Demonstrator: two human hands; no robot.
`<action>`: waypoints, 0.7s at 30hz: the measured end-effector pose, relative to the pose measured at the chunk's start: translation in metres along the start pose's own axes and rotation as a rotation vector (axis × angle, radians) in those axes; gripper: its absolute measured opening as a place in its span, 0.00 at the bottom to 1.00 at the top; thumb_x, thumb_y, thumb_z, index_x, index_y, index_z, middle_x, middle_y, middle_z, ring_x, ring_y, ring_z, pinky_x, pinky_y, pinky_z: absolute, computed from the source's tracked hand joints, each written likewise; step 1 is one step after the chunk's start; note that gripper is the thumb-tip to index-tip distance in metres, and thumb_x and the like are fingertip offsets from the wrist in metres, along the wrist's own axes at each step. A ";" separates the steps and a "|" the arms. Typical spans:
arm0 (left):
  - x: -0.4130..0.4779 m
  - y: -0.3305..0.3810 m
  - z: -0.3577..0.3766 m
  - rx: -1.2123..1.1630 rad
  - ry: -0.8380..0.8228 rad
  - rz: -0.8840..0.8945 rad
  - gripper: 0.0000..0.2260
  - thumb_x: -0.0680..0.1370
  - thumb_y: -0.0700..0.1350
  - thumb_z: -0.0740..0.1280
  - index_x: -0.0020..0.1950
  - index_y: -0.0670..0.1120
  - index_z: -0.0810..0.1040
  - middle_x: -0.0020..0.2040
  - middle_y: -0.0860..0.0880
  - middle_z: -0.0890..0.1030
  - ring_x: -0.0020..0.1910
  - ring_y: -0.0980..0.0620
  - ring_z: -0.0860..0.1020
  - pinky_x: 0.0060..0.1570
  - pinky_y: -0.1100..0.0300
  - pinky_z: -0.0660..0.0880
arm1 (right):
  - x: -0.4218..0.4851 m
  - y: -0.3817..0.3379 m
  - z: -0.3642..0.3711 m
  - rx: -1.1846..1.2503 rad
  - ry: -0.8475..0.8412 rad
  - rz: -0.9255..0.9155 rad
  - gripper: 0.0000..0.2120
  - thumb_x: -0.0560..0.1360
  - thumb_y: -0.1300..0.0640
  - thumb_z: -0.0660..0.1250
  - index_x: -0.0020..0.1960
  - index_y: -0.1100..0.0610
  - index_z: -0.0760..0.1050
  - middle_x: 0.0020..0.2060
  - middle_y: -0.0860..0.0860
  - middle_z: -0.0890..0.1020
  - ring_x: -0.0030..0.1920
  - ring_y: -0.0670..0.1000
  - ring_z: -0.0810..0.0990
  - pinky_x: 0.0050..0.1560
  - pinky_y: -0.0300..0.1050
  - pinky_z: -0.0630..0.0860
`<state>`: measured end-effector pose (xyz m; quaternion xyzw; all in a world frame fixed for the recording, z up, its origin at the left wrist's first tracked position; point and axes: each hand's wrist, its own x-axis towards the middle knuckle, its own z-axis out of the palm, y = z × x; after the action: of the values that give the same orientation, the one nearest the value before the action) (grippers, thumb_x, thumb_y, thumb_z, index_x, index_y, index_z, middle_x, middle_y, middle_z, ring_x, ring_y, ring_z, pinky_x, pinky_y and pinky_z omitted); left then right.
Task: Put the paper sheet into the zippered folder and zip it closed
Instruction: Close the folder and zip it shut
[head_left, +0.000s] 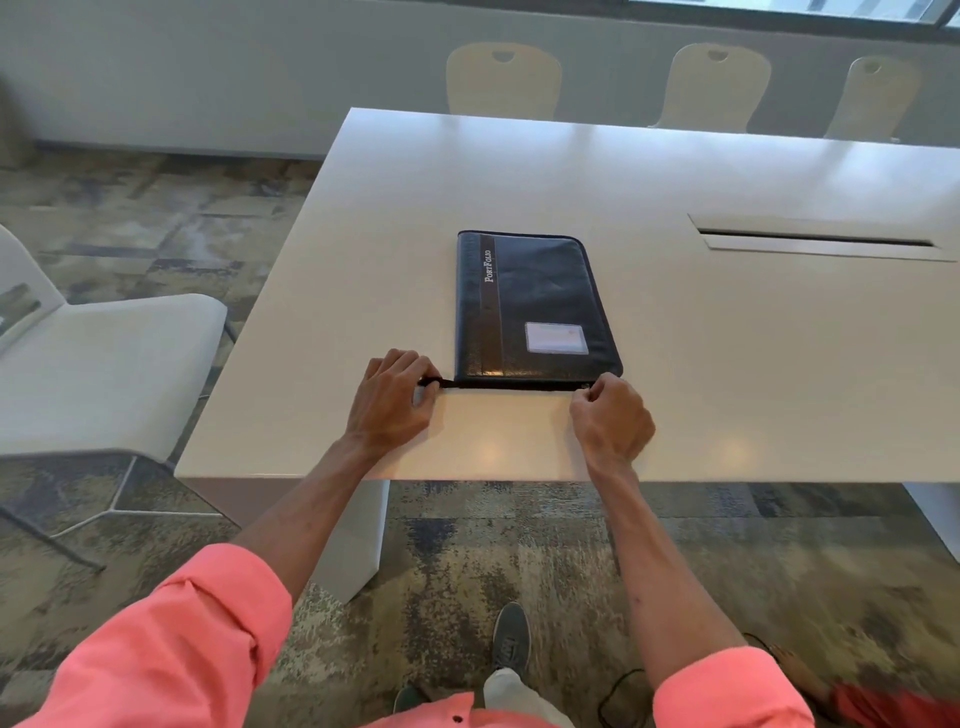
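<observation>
Seemingly zipped along most of its rim, the zippered folder (535, 306) lies flat on the worktop (727, 364), long axis near-to-far. Left hand (392, 402) pinches the black zipper tail (436, 383) at its near-left corner; right hand (610, 418) pinches something at the near-right corner, probably the slider. No paper sheet shows.

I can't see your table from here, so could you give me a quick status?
Left hand pinching zipper tail; right hand at folder corner. Folder flat, cover down. Nothing in the way.
</observation>
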<state>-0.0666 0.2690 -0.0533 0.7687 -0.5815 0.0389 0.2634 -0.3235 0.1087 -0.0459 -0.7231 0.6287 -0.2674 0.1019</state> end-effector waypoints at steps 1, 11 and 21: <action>0.000 0.001 0.001 0.008 -0.003 0.005 0.10 0.82 0.46 0.72 0.63 0.49 0.82 0.62 0.51 0.83 0.68 0.47 0.78 0.68 0.47 0.73 | 0.002 0.004 -0.001 -0.002 0.011 0.001 0.06 0.79 0.55 0.74 0.44 0.55 0.83 0.41 0.51 0.87 0.35 0.51 0.79 0.38 0.44 0.74; 0.037 0.068 0.040 0.238 -0.211 0.220 0.37 0.87 0.64 0.56 0.90 0.47 0.52 0.91 0.48 0.50 0.90 0.49 0.44 0.87 0.41 0.46 | 0.003 0.016 -0.002 0.028 -0.032 -0.131 0.08 0.81 0.53 0.73 0.45 0.53 0.79 0.42 0.48 0.84 0.36 0.49 0.80 0.37 0.42 0.74; 0.077 0.117 0.083 0.236 -0.333 0.259 0.31 0.91 0.59 0.51 0.91 0.49 0.48 0.91 0.47 0.52 0.90 0.47 0.50 0.88 0.45 0.48 | 0.013 0.036 -0.006 -0.013 -0.015 -0.215 0.09 0.80 0.51 0.73 0.44 0.51 0.78 0.42 0.45 0.82 0.36 0.48 0.79 0.35 0.41 0.71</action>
<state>-0.1696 0.1429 -0.0543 0.7089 -0.7022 0.0127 0.0650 -0.3564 0.0905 -0.0554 -0.7890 0.5483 -0.2674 0.0724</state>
